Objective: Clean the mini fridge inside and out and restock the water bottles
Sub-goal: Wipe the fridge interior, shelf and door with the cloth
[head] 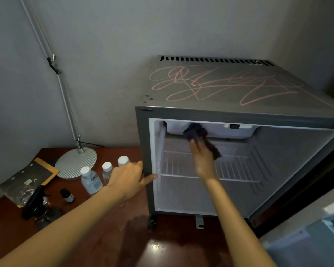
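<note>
Left hand [127, 177] braces mini fridge [220, 113], fingers round its frame; right hand [201, 157] clutches cloth [195, 132], likely soft, limp, best bunched.

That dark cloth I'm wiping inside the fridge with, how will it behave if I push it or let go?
The dark cloth is bunched in the right hand with a tail drooping below, so it's probably floppy and light. It should mould into the fridge corners when pushed, though it might snag on the wire shelf.
</note>
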`<state>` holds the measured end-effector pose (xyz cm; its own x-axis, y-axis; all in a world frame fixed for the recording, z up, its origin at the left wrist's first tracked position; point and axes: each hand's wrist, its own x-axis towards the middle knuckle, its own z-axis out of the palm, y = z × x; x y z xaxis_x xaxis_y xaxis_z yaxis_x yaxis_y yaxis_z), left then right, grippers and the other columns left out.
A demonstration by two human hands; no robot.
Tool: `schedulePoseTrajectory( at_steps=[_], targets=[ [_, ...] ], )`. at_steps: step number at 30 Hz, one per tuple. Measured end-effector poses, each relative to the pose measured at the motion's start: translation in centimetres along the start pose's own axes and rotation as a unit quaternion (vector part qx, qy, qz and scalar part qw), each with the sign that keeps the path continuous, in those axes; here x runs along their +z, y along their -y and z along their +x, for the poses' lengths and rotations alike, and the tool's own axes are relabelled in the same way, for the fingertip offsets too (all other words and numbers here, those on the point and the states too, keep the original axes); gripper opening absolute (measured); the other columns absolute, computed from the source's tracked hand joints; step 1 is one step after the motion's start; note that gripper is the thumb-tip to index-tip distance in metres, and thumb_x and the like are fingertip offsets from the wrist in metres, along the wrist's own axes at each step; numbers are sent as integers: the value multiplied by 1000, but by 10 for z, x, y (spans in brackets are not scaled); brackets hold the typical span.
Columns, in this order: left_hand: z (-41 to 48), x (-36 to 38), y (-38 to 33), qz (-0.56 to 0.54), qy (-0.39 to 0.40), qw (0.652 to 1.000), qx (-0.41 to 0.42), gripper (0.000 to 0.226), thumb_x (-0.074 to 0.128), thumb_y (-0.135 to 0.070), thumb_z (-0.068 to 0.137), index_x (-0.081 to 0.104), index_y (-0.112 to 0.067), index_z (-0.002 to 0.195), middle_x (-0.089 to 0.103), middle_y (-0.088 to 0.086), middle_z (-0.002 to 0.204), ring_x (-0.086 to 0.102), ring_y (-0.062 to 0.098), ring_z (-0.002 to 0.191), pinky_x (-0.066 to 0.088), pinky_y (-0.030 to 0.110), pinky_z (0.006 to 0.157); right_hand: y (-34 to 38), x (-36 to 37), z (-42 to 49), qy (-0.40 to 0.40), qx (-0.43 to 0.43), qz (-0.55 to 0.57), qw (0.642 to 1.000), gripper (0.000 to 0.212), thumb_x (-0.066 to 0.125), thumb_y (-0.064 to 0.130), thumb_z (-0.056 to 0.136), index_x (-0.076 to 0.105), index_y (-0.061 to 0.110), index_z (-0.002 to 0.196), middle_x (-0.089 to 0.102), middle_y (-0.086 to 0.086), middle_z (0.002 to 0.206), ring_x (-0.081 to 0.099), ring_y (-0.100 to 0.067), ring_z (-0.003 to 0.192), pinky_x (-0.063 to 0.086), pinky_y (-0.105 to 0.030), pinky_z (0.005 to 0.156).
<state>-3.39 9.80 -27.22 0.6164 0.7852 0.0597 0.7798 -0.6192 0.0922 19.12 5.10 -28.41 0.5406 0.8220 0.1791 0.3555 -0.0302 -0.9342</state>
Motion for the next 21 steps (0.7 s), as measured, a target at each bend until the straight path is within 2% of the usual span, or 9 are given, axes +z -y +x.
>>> schedulePoseTrajectory(
  at_steps=[1,4,5,7,10,13,15,18,21],
  targets=[
    [0,2,1,2,-1,1000,-3,78,20,-81,73,51,-21,113,61,-4,92,61,15,76,55,35,63,-12,9,5,55,-42,-119,991,40,34,25,103,49,8,136,48,-17,139,45,-33,126,36,-44,106],
    [1,6,5,-14,3,1000,-17,77,21,-84,67,47,-22,103,62,-6,91,62,13,76,55,31,63,-42,42,13,198,-108,-375,899,47,22,26,101,38,15,144,28,-12,154,21,-37,143,25,-51,114],
    [2,6,5,-15,4,1000,-21,73,24,-83,66,46,-22,100,62,-6,91,62,13,77,55,30,63,-38,47,16,207,-86,-393,892,47,21,30,102,30,21,148,21,-4,158,12,-30,146,16,-46,117],
    [3,5,5,-13,3,1000,-22,68,27,-83,66,42,-23,96,59,-7,88,62,14,77,53,29,61,-30,51,26,213,-77,-393,891,45,22,31,103,28,24,148,24,1,157,15,-23,146,11,-40,117],
    [3,9,6,-32,-3,999,-17,74,25,-86,63,44,-23,96,58,-8,85,61,12,74,53,29,58,-24,44,29,217,-110,-401,883,42,26,27,103,40,20,142,44,-5,145,37,-25,133,23,-38,114],
    [1,13,8,-48,-11,999,-17,77,19,-86,60,45,-23,97,60,-6,85,61,11,73,54,30,61,-36,32,29,210,-113,-414,878,39,29,25,102,45,18,137,50,-7,138,44,-25,126,26,-34,111],
    [3,15,9,-46,-14,999,-15,77,18,-86,59,44,-23,96,61,-6,86,61,12,74,55,32,62,-43,14,34,190,-103,-437,873,39,30,26,102,46,18,137,51,-7,136,47,-26,123,28,-34,109],
    [6,16,12,-40,-15,999,-9,81,17,-87,59,46,-23,98,61,-6,85,61,11,73,56,33,62,-58,-37,39,172,-90,-517,833,39,38,25,99,44,18,138,53,-7,134,51,-26,121,26,-41,111],
    [6,16,11,-50,-6,999,-6,81,19,-86,59,47,-23,100,60,-7,85,61,11,74,56,31,62,-70,-93,45,147,7,-552,821,36,35,24,101,46,16,134,55,-8,131,52,-27,119,28,-44,109]
  ],
)
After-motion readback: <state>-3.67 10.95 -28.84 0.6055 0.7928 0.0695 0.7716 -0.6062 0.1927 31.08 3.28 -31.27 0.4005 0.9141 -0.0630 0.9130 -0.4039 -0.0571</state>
